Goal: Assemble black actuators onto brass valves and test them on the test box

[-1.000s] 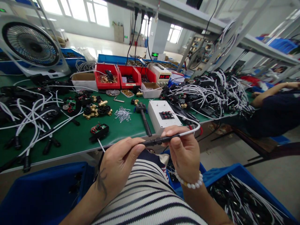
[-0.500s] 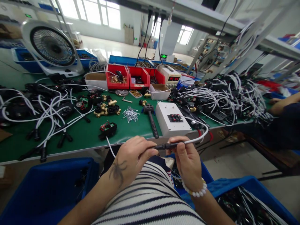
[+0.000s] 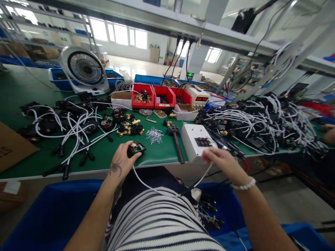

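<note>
My left hand (image 3: 122, 159) reaches onto the green table edge (image 3: 78, 171), fingers closed on a small black module with a green circuit board (image 3: 136, 148). A white cable (image 3: 154, 186) runs from that module in a slack loop across my lap to my right hand (image 3: 221, 161). My right hand pinches the cable beside the white test box (image 3: 197, 142), which has a black socket block on top. A black connector on the cable hangs low near my striped shirt.
Piles of black modules with white cables (image 3: 68, 122) lie left and right (image 3: 261, 122). Brass fittings (image 3: 128, 128), loose metal clips (image 3: 154, 134), a black-handled tool (image 3: 178, 144), red bins (image 3: 153, 97), a fan (image 3: 85, 71) and a meter (image 3: 200, 93) stand behind. Blue crates (image 3: 47, 216) flank my legs.
Both hands let go of the black connector held at my lap. My left hand went forward onto the module on the table; my right hand rose toward the white box, cable now slack.
</note>
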The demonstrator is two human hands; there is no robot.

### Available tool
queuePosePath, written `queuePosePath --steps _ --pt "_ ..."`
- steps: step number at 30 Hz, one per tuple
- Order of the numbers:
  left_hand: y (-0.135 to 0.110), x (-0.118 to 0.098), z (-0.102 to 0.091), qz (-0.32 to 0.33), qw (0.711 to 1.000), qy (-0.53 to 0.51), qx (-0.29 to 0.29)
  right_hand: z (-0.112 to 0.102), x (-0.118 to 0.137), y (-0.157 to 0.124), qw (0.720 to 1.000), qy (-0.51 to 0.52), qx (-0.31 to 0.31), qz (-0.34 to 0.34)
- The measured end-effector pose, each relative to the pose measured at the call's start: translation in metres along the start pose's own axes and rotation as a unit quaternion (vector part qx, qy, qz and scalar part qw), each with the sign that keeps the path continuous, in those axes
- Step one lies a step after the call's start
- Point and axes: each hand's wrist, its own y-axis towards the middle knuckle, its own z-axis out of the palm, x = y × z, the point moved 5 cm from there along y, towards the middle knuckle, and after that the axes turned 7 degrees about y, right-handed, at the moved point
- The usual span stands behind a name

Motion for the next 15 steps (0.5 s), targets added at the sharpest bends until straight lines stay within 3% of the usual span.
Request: queuePosePath --steps 2,4,8,10,15 --pt "-0.008 -0.025 -0.008 0.064 0.997 -0.051 -0.005 -0.033 0.017 0.038 0.979 -0.040 -0.193 -0.056" --pt "-0.019 -0.052 -0.023 0.131 0.987 -0.094 -0.012 -0.046 0.018 0.075 0.964 -0.062 -0.251 -0.057" --pt "-0.041 -0.094 -0.056 0.243 0.958 -0.154 -0.021 -0.039 -0.009 0.125 0.980 -0.079 -0.184 -0.009" --pt "-0.049 -0.107 -0.068 0.277 0.947 -0.163 -0.020 -0.032 -0.022 0.132 0.985 -0.082 -0.153 0.003" --pt "-0.059 -0.121 -0.081 0.318 0.933 -0.167 -0.019 -0.031 -0.034 0.132 0.983 -0.099 -0.153 -0.001"
